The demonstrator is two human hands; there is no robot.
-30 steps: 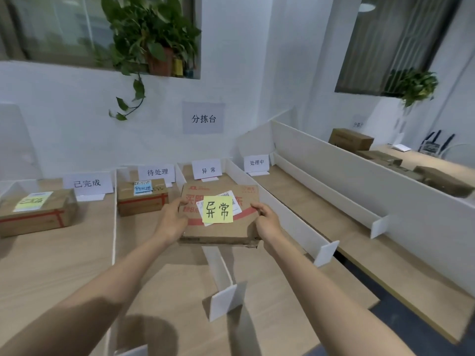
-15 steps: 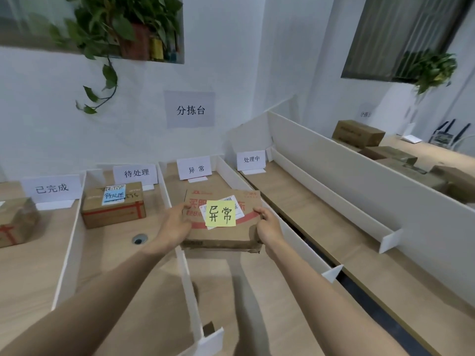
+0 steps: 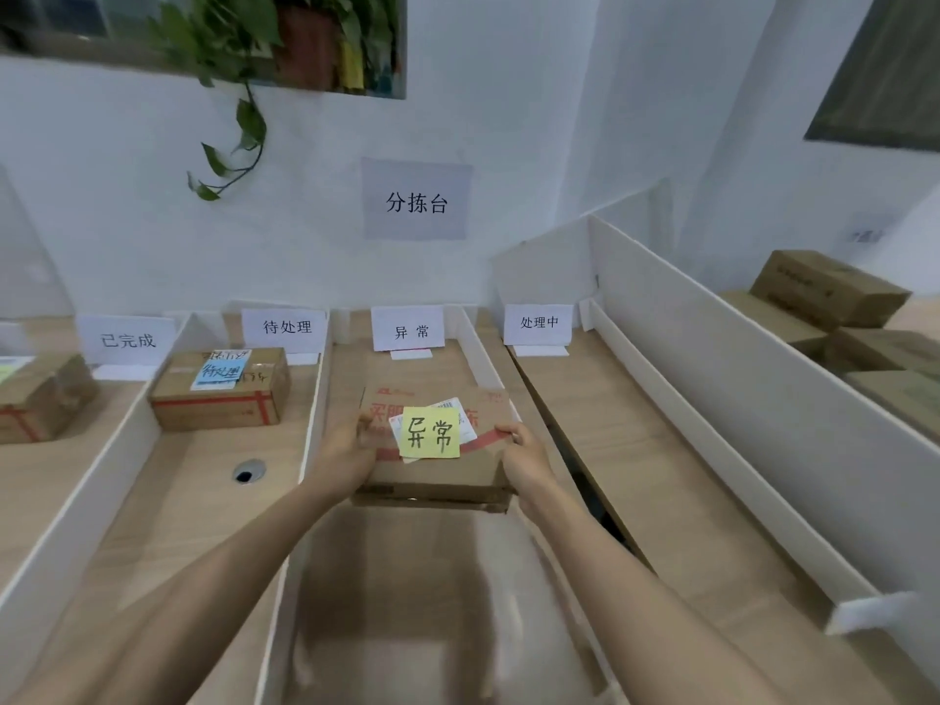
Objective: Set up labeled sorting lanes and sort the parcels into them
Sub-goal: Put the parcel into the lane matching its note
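while both hands are clamping the parcel, left hand at nine, right hand at three, fingers are curling over its short edges. its lane sign is lying at twelve.

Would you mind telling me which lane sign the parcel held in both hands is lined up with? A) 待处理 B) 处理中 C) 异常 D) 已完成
C: the parcel, held by the left hand and right hand, carries a yellow note reading 异常 and sits in the lane directly in front of the 异常 sign.
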